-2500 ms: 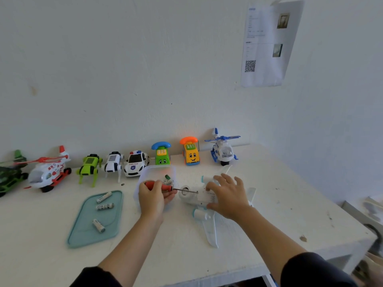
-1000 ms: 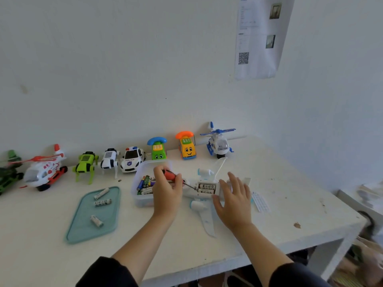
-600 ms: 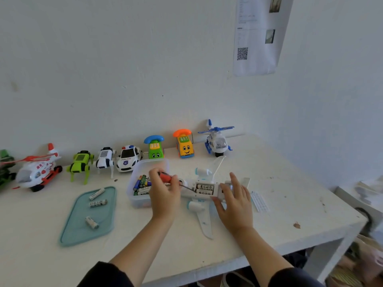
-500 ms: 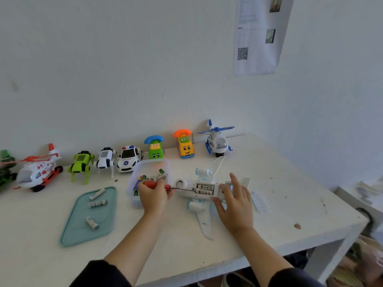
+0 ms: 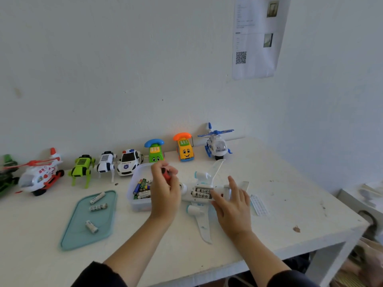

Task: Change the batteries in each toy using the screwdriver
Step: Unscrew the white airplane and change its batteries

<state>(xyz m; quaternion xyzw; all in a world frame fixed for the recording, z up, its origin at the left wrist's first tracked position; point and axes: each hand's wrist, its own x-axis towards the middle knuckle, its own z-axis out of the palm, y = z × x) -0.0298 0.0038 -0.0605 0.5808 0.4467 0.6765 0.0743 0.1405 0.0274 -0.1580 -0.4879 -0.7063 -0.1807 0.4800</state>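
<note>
Two batteries (image 5: 201, 193) sit side by side in the open bay of a white toy plane (image 5: 204, 200) lying belly-up on the white bench (image 5: 290, 195). The right hand (image 5: 233, 206) lies over the plane's fuselage just right of the bay, fingers straight and spread, its grip wide and closed on nothing. The left hand (image 5: 164, 189) is raised just left of the plane, fingers curled tight round the red handle of a screwdriver (image 5: 166, 175); the shaft is hidden behind the hand, so where the tip points cannot be told. Directly behind that hand stands a clear tub (image 5: 135, 200) of loose batteries. A ridged white cover (image 5: 259, 204) lies on the bench just right of the right hand. Farther left, a teal tray (image 5: 70, 235) carries three more loose cells. Along the wall stand, left to right, a green vehicle at the frame's edge, a red-and-white helicopter (image 5: 40, 175), a green robot dog (image 5: 81, 169), a white robot dog (image 5: 106, 163), a police car (image 5: 129, 162), a green phone car (image 5: 155, 150), a yellow phone car (image 5: 185, 148) and a blue-and-white helicopter (image 5: 216, 142). A printed sheet (image 5: 257, 36) hangs on the wall.
</note>
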